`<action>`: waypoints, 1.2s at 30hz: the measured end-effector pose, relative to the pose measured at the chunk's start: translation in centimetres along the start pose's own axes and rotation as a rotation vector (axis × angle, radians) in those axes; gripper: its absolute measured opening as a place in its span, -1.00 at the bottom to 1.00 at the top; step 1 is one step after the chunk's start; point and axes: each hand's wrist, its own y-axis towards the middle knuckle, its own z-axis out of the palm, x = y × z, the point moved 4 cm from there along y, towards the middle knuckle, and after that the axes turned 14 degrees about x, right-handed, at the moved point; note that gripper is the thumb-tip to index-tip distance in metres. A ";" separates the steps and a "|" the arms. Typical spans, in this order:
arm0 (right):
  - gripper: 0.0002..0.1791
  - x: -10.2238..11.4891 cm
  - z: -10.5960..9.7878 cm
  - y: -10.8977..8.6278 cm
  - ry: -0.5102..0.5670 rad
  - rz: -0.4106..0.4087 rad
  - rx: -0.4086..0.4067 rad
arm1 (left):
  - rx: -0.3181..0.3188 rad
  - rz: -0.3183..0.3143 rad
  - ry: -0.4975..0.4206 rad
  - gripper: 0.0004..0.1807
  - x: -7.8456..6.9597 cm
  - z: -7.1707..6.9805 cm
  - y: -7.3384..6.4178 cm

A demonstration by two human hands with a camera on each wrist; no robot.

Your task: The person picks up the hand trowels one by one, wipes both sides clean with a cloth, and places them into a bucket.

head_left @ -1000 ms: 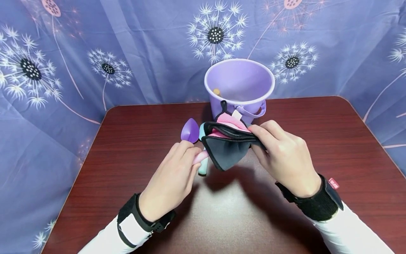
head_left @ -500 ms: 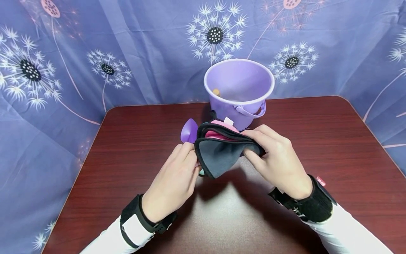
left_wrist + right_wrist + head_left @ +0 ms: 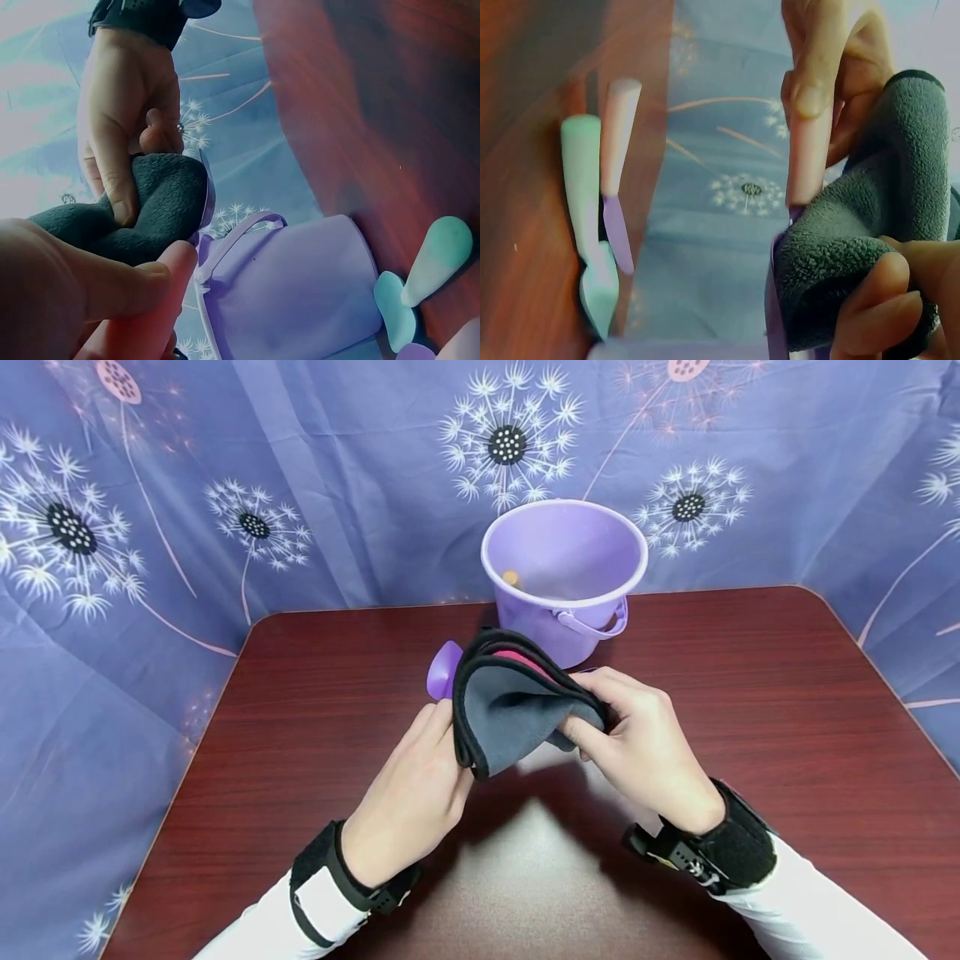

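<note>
My left hand [image 3: 408, 785] grips the pink handle [image 3: 808, 161] of a small shovel-like tool, seen best in the right wrist view. Its purple blade [image 3: 776, 292] is mostly covered by a grey cloth [image 3: 502, 702] with black edging and pink layers. With thumb and fingers, my right hand [image 3: 645, 735] pinches the cloth's right side and presses it around the blade. A mint-green shovel [image 3: 581, 180] lies on the table beside a second pink-handled tool [image 3: 621, 135] with a purple head. In the head view, my left hand and the cloth hide most of those two.
A purple bucket [image 3: 525, 618] with a lowered handle stands at the back of the dark red-brown table [image 3: 337, 668]. Inside it shows the round tan end [image 3: 512, 578] of some object. A blue dandelion-print curtain [image 3: 360, 485] hangs behind the table.
My right hand has moved left and toward me, bringing the cloth over the held tool and close against my left hand. The pink handle, visible before in the head view, is now covered.
</note>
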 end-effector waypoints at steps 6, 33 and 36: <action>-0.68 0.2 0.7 -0.3 0.214 0.113 0.023 | 0.004 0.014 -0.005 -0.75 -0.1 0.3 0.1; -0.76 1.3 -2.3 0.6 -0.194 -0.065 -0.234 | -0.016 0.021 -0.047 -0.82 0.2 -0.4 -0.1; -0.75 0.4 -2.7 0.5 -0.215 -0.057 -0.247 | -0.027 0.026 -0.067 -0.81 0.3 -0.6 -0.1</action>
